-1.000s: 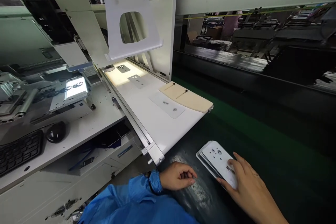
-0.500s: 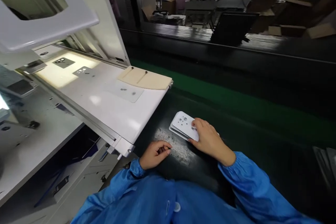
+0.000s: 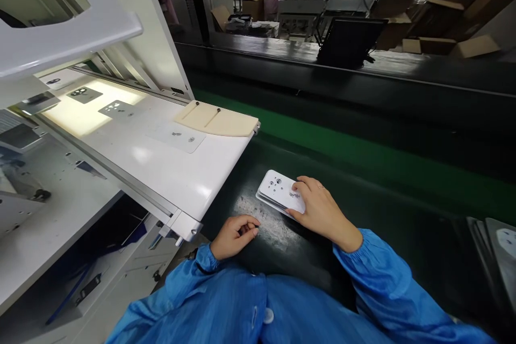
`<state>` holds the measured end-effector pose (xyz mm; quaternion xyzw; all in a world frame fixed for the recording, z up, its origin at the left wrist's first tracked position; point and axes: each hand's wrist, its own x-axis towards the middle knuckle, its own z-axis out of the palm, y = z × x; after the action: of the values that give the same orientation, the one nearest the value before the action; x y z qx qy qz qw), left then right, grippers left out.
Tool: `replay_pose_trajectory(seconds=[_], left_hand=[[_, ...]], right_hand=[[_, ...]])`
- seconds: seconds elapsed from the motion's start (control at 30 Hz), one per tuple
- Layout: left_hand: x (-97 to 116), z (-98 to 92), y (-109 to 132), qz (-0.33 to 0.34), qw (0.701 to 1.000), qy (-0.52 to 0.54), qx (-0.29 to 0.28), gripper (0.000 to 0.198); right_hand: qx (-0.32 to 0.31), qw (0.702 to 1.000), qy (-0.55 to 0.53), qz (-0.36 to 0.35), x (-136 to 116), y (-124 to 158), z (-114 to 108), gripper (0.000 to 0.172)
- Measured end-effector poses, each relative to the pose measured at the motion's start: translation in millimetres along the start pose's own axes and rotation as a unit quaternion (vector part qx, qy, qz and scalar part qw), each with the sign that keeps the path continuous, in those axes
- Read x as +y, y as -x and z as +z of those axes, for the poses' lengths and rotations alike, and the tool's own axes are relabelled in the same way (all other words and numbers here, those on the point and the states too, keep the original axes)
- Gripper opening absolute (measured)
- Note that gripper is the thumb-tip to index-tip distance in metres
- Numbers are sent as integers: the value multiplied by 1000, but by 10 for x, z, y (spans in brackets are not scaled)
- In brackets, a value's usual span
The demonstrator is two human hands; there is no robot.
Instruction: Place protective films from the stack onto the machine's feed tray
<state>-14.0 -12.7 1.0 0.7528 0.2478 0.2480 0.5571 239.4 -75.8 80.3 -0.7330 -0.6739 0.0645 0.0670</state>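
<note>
On the dark green surface in front of me lies a small stack of white phone back panels (image 3: 276, 185), with camera holes at the top. My right hand (image 3: 318, 207) is closed over the right end of this stack, thumb on the near edge and fingers on top. My left hand (image 3: 234, 235) is beside the stack at the lower left, apart from it, with its fingers curled in. A tiny dark spot shows at its fingertips, too small to name. On the white conveyor belt (image 3: 161, 172) to the left lies another phone panel (image 3: 189, 138), nearly the belt's colour.
A cream guide plate (image 3: 220, 118) sits along the belt's far side. Grey panels (image 3: 116, 109) lie farther in, by the lit area under the white machine hood (image 3: 80, 43). More panels (image 3: 503, 242) stand at the right edge. Behind are a black monitor (image 3: 350, 40) and cardboard boxes (image 3: 479, 45).
My view has turned slightly to the right, bringing more of the right-hand panels into view. The panels on the belt have moved a little inward, toward the hood. Both hands hold nearly the same pose.
</note>
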Motion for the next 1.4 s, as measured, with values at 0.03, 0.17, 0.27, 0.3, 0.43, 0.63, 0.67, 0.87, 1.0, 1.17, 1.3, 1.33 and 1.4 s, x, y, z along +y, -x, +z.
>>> replay_pose_trajectory(seconds=[0.03, 0.17, 0.27, 0.3, 0.43, 0.63, 0.67, 0.87, 1.0, 1.17, 1.3, 1.33, 1.4], left_hand=[[0, 0, 1, -2, 1000, 0, -1, 22], [-6, 0, 7, -11, 1000, -3, -1, 23], [-8, -2, 7, -14, 1000, -6, -1, 24], [-8, -3, 6, -14, 1000, -6, -3, 25], [-7, -8, 3, -19, 1000, -10, -10, 27], [-35, 3, 5, -18, 1000, -7, -10, 29], [-40, 7, 6, -18, 1000, -7, -10, 30], [-44, 8, -4, -36, 999, -23, -12, 27], [-41, 2, -15, -45, 999, -11, -13, 26], [-52, 0, -16, -41, 999, -13, -12, 24], [-47, -4, -18, -41, 999, -11, -14, 23], [-42, -4, -19, -41, 999, -9, -15, 23], [-32, -6, -22, -45, 999, -5, -15, 24]], right_hand=[[-1, 1000, 0, 0, 9, 1, -1, 45], [3, 1000, 1, -7, 29, -3, 3, 37], [10, 1000, 0, -18, 31, 0, 8, 38], [13, 1000, 0, -21, 30, 2, 11, 38], [25, 999, 2, -26, 12, 18, 28, 39], [65, 997, 23, -42, -21, 92, 85, 37], [72, 996, 28, -48, -18, 106, 95, 36], [114, 987, 57, -96, 59, 128, 154, 33], [132, 981, 81, -118, 95, 124, 242, 40], [144, 978, 103, -113, 90, 144, 351, 39], [155, 976, 109, -111, 76, 160, 369, 40], [157, 975, 110, -113, 74, 164, 358, 41], [160, 974, 110, -118, 71, 172, 309, 41]])
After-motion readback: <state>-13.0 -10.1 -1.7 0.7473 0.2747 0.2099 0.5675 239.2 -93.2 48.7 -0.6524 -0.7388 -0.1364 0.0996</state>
